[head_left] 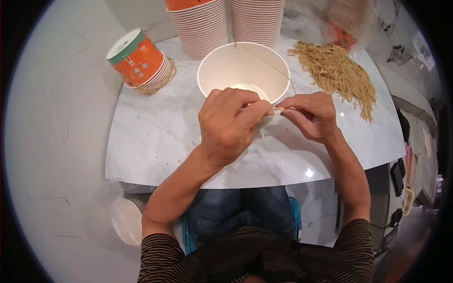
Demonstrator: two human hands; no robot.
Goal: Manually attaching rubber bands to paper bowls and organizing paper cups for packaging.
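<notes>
Pinched: left hand (pixel 229 125) and right hand (pixel 311 115) each nip one thin string (pixel 264 60), fingertips nearly meeting | string runs toward 11 o'clock across white paper bowl (pixel 222 63) | bowl touching hands at 12, mid table (pixel 146 137) | string pile (pixel 337 75) at 1 | cup stacks (pixel 203 28) at 12, orange cup stack (pixel 137 59) at 10.

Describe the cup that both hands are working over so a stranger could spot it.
On the white marble table, look just beyond the left hand and right hand. The open cup stands there alone, upright, plain white inside, unlike the nested stacks behind it.
</notes>
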